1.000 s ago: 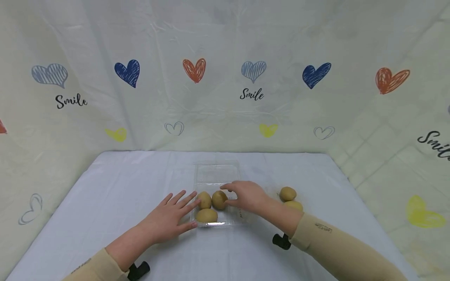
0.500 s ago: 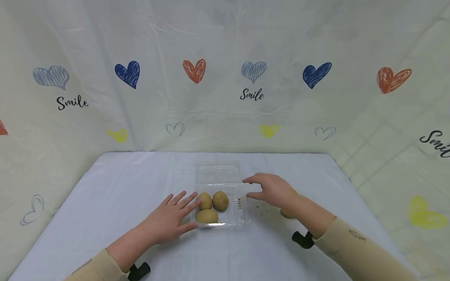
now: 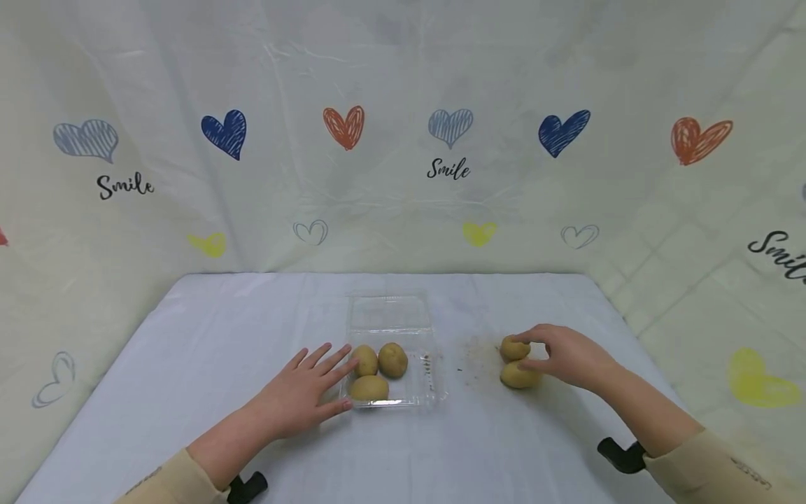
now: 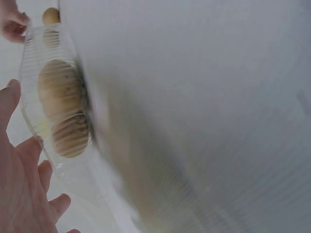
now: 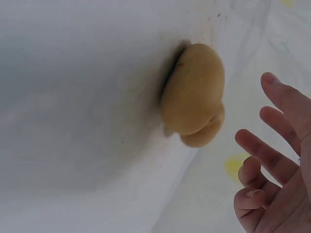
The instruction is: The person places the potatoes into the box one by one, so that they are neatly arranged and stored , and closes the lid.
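A clear plastic clamshell box (image 3: 412, 388) stands mid-table with its lid (image 3: 388, 313) folded back. Inside it lie three potatoes: one at the back right (image 3: 393, 360), one at the back left (image 3: 364, 360) and one in front (image 3: 369, 388). My left hand (image 3: 299, 393) spreads straight fingers along the box's left wall, which also shows in the left wrist view. On the right, two more potatoes lie together, the nearer potato (image 5: 194, 90) partly hiding the farther potato (image 5: 206, 131). My right hand (image 3: 573, 357) hovers at them, thumb and fingers apart, holding nothing.
Brown crumbs (image 3: 478, 360) are scattered on the white tablecloth (image 3: 441, 455) left of the loose potatoes. Behind the table hangs a pale curtain (image 3: 390, 189) printed with hearts.
My right hand has moved from the box, where its fingers were around the back right potato, rightward to the two loose potatoes. My left hand stays at the box's left side.
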`<action>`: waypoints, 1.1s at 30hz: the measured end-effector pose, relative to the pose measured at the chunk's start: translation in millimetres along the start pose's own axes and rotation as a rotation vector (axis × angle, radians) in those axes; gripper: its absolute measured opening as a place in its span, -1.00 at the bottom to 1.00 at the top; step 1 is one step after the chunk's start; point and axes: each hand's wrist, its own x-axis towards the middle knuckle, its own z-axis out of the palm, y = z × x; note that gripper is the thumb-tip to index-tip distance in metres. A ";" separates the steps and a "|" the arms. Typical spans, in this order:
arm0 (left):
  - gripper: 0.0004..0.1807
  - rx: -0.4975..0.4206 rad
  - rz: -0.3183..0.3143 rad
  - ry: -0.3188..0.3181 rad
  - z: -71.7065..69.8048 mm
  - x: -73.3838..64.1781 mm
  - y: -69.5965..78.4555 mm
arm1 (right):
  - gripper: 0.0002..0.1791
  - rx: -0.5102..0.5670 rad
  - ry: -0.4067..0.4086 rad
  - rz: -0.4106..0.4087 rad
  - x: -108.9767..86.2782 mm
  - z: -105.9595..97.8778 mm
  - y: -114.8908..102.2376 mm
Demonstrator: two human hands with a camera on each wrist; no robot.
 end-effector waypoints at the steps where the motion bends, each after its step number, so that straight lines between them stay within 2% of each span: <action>1: -0.22 0.000 0.000 -0.002 -0.2 0.1 -0.1 | -0.43 0.000 -0.004 -0.001 -2.8 0.5 4.0; 8: -0.21 -0.009 0.005 -0.007 2.3 0.2 -0.7 | -0.43 -0.049 -0.041 -0.029 -12.7 9.8 20.4; 19: -0.21 -0.003 -0.003 0.004 3.1 1.1 0.0 | -0.43 -0.084 -0.082 -0.038 -9.5 21.3 28.3; 33: -0.21 -0.016 -0.010 -0.018 3.1 1.1 -0.1 | -0.51 -0.025 -0.079 -0.077 -8.1 26.0 30.0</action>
